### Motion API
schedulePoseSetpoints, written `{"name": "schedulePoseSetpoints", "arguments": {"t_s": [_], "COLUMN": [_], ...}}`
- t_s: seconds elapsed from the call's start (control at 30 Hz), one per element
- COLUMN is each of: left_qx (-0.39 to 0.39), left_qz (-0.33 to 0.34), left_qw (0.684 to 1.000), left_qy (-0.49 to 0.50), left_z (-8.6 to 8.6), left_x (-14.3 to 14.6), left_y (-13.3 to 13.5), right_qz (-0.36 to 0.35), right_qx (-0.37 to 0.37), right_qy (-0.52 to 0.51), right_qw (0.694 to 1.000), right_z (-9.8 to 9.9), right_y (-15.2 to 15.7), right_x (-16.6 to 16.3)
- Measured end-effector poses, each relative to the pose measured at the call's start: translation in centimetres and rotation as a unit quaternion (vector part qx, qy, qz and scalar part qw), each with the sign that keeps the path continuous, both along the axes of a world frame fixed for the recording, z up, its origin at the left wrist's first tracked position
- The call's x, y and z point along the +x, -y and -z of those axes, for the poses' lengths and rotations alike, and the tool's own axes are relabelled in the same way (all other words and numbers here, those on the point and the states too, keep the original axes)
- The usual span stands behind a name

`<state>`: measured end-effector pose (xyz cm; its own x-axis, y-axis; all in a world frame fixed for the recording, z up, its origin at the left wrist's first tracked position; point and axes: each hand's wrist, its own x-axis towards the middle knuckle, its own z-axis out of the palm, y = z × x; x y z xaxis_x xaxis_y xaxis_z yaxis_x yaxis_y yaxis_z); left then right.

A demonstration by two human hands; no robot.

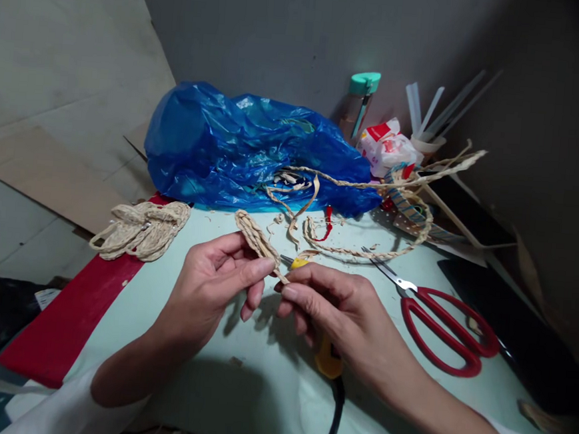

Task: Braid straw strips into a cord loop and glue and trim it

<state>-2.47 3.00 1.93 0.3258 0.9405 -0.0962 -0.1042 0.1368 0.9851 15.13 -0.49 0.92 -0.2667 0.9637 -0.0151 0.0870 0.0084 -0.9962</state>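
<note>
My left hand (220, 272) holds a small coil of braided straw cord (258, 238) between thumb and fingers, above the table. At the coil's lower end, my right hand (330, 304) pinches the cord's short tail. Beneath my right hand is a yellow corded tool (328, 359), its metal tip pointing left and its black cable running to the front. My right hand covers its middle, and I cannot tell whether the fingers touch it. Large scissors (441, 329) with red handles lie to the right, blades a little apart.
A bundle of coiled straw cord (143, 229) rests at left on a red strip (76, 314). Behind my hands sits a blue plastic bag (255, 147), with a long straw braid (367, 253) curving beside it. Farther back stand a bottle (361, 105) and a cup of translucent sticks (428, 144).
</note>
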Motion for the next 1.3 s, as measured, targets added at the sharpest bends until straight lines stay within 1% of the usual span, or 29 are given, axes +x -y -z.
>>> {"name": "schedulePoseSetpoints", "arguments": {"t_s": [0.07, 0.13, 0.17, 0.2, 0.23, 0.3, 0.37, 0.47, 0.57, 0.63, 0.73, 0.83, 1.0, 1.17, 1.3], "left_qx": [-0.001, -0.003, -0.005, -0.007, -0.009, -0.012, -0.017, -0.034, -0.063, -0.081, -0.096, -0.102, -0.104, -0.098, -0.075], "left_qz": [0.014, 0.033, 0.041, 0.048, 0.054, 0.061, 0.062, 0.065, 0.077, 0.085, 0.092, 0.100, 0.118, 0.141, 0.165], "left_qw": [1.000, 0.999, 0.998, 0.998, 0.997, 0.997, 0.998, 0.997, 0.994, 0.992, 0.989, 0.988, 0.986, 0.985, 0.983], "left_qy": [-0.017, -0.032, -0.040, -0.045, -0.049, -0.045, -0.027, 0.007, 0.033, 0.047, 0.060, 0.067, 0.059, 0.033, -0.014], "left_z": [0.0, 0.0, 0.0, 0.1, 0.1, 0.2, 0.3, 0.2, 0.2, 0.3, 0.4, 0.4, 0.4, 0.4, 0.5], "left_x": [-0.1, -0.1, -0.1, -0.2, -0.2, -0.1, -0.1, -0.1, -0.1, -0.1, -0.2, -0.1, -0.1, -0.2, -0.2], "left_y": [0.1, 0.1, 0.1, 0.1, 0.1, 0.0, -0.1, -0.4, -0.5, -0.6, -0.6, -0.6, -0.4, -0.3, -0.2], "right_qz": [0.003, -0.018, -0.034, -0.052, -0.067, -0.086, -0.086, -0.039, 0.022, 0.031, 0.019, 0.023, 0.060, 0.060, 0.058], "right_qx": [0.087, 0.194, 0.231, 0.253, 0.261, 0.246, 0.241, 0.272, 0.321, 0.343, 0.348, 0.352, 0.342, 0.354, 0.364], "right_qy": [0.065, 0.135, 0.162, 0.184, 0.200, 0.224, 0.225, 0.217, 0.219, 0.198, 0.161, 0.170, 0.207, 0.214, 0.215], "right_qw": [0.994, 0.972, 0.959, 0.948, 0.942, 0.939, 0.940, 0.937, 0.921, 0.918, 0.923, 0.920, 0.915, 0.909, 0.904], "right_z": [-0.2, -0.4, -0.6, -0.7, -0.7, -0.7, -0.4, 0.1, 0.1, 0.0, -0.2, -0.3, -0.6, -0.7, -0.7], "right_y": [0.1, 0.4, 0.5, 0.6, 0.7, 0.7, 0.7, 0.5, 0.1, -0.1, -0.2, -0.2, -0.2, -0.3, -0.2], "right_x": [0.3, 0.7, 0.9, 1.1, 1.3, 1.5, 1.6, 1.5, 1.6, 1.9, 2.3, 2.4, 2.1, 2.0, 1.9]}}
